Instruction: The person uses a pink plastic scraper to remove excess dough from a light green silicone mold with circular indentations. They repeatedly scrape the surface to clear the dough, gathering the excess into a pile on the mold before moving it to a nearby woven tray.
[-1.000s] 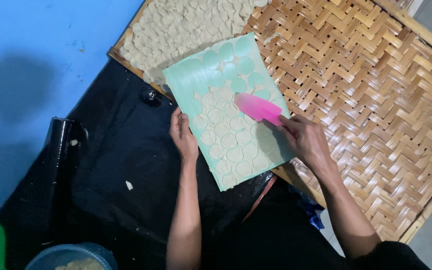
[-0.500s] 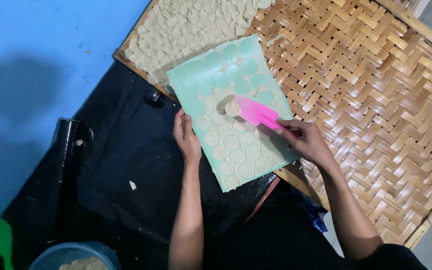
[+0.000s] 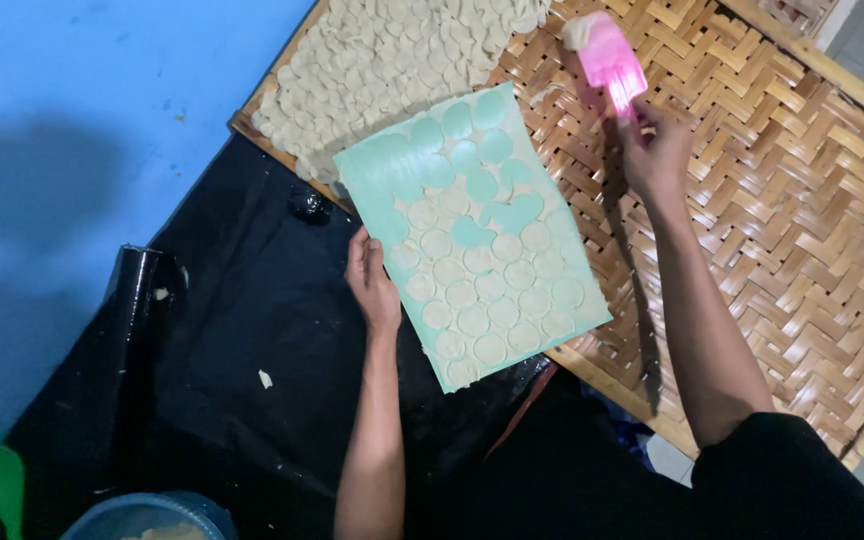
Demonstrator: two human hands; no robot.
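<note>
- Head view: left hand (image 3: pixel 372 285) grips the 9 o'clock edge of a green sheet (image 3: pixel 472 235) covered with pale dough discs (image 3: pixel 497 300).
- Right hand (image 3: pixel 657 155), at 2 o'clock from the sheet, is closed round a pink spatula (image 3: pixel 607 55) carrying one disc.
- Sheet lies tilted across the woven bamboo tray (image 3: pixel 772 200); loose discs (image 3: pixel 392 60) are heaped at 11 o'clock.

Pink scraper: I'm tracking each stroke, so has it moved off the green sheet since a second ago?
Yes. The pink scraper in the right hand has moved beyond the green sheet, over the woven tray.
</note>
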